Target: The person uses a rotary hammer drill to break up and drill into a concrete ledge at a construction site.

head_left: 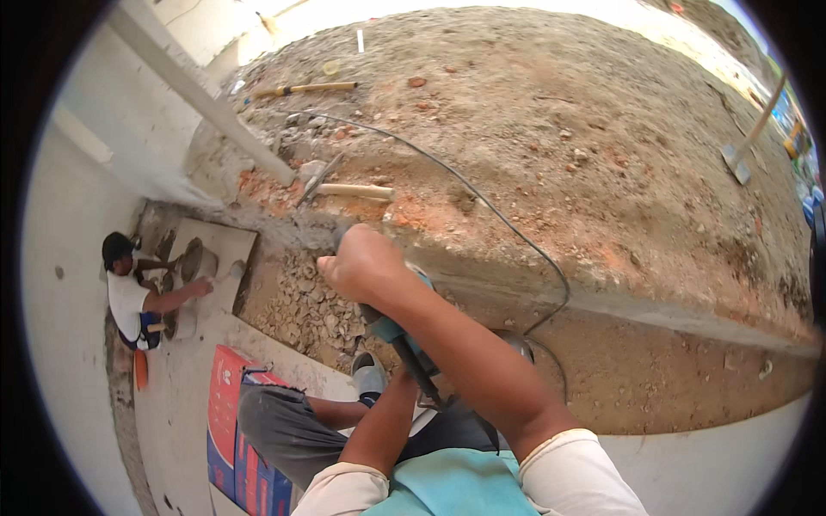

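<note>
A corded teal-and-black power tool (397, 330), by its look a demolition hammer, lies under my arms beside the ledge. My right hand (366, 265) is closed around a dark handle (342, 232) at its far end. My left forearm (383, 430) reaches up beneath the tool; the left hand is hidden behind the tool and the right arm. The tool's working tip cannot be seen. Broken rubble (310, 301) fills the trench just left of my right hand. Past that hand, a hammer with a pale wooden handle (357, 191) rests on the ledge.
A grey cable (482, 196) loops across the dirt bank (551, 146). At left, a co-worker (133, 292) crouches by buckets (200, 258). A red-and-blue box (249, 447) lies by my left knee. Another wooden-handled tool (318, 88) and a shovel (737, 162) lie farther off.
</note>
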A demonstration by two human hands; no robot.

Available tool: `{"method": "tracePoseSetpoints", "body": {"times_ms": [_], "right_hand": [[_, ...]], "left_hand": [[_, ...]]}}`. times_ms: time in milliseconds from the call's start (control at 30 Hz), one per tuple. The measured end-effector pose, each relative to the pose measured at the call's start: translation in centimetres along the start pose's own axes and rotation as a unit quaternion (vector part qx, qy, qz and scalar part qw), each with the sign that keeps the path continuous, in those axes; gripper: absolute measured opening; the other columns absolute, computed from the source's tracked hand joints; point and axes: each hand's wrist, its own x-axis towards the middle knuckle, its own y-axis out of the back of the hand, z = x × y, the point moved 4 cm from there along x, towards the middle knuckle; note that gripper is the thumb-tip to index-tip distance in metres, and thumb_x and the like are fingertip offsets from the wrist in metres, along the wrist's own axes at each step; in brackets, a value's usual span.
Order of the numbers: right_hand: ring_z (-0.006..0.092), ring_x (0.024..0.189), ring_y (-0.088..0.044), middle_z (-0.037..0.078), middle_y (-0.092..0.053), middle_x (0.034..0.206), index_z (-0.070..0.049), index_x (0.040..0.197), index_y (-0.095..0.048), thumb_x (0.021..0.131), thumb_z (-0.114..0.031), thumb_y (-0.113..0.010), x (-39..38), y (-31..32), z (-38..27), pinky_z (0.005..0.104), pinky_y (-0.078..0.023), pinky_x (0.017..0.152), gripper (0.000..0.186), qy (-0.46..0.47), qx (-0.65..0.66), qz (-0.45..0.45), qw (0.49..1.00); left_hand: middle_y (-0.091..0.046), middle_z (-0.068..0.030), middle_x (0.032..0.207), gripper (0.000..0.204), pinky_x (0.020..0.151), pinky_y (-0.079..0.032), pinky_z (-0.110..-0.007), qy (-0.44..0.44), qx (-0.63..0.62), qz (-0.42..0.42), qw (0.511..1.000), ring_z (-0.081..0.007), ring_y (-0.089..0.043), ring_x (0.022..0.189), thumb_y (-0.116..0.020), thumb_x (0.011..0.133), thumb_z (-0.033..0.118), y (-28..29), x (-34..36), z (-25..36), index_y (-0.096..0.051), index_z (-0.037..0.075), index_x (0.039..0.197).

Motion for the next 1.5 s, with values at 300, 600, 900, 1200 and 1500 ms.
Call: {"method": "tracePoseSetpoints", "body": {"times_ms": [300,600,900,1200,1500], "right_hand": [[0.0393,0.099,-0.065,0.029,-0.065,0.103,0.014,0.111,-0.054,0.087,-0.042,-0.065,-2.5,-0.1,-1.8,0.0431,-0.051,0.084,0.062,-0.021,-0.089,-0.048,0.995],[0.0397,0.095,-0.066,0.029,-0.065,0.098,0.012,0.107,-0.059,0.085,-0.042,-0.066,-1.3,-0.1,-1.5,0.0439,-0.050,0.082,0.059,-0.022,-0.093,0.032,0.995],[0.0261,0.068,-0.065,0.017,-0.065,0.077,0.006,0.098,-0.063,0.083,-0.036,-0.066,0.6,-1.2,-3.2,0.0381,-0.051,0.063,0.044,-0.061,-0.027,0.084,0.994],[0.0136,0.054,-0.055,0.005,-0.056,0.069,0.003,0.100,-0.058,0.084,-0.032,-0.069,0.7,-4.1,-5.2,0.0289,-0.046,0.050,0.040,-0.192,0.053,0.138,0.970],[0.0121,0.055,-0.055,0.004,-0.057,0.072,0.002,0.106,-0.057,0.084,-0.034,-0.070,-0.5,-6.3,-5.9,0.0269,-0.045,0.051,0.044,-0.249,0.066,0.205,0.944]], "left_hand": [[-0.063,-0.0031,0.099,0.027,0.070,-0.053,-0.029,-0.061,0.036,-0.060,0.996,-0.0118,-0.061,0.085,-0.061,0.093,0.027,-1.7,-0.2,-0.2,-0.060,0.006,0.111],[-0.062,-0.0030,0.101,0.028,0.071,-0.053,-0.029,-0.117,0.033,-0.151,0.981,-0.0116,-0.061,0.087,-0.061,0.093,0.029,-0.6,0.3,0.7,-0.059,0.006,0.111],[-0.058,-0.0052,0.116,0.042,0.083,-0.051,-0.033,0.005,0.068,-0.216,0.974,-0.0136,-0.058,0.103,-0.056,0.096,0.033,1.7,0.3,3.9,-0.049,0.007,0.128],[-0.065,-0.0058,0.110,0.049,0.085,-0.053,-0.032,0.207,-0.122,-0.228,0.943,-0.0157,-0.064,0.099,-0.067,0.087,0.039,3.2,0.3,4.4,-0.057,0.011,0.125],[-0.067,-0.0117,0.110,0.056,0.081,-0.058,-0.037,0.265,-0.184,-0.323,0.890,-0.0209,-0.069,0.097,-0.074,0.079,0.038,4.2,0.1,4.1,-0.058,0.005,0.122]]}}
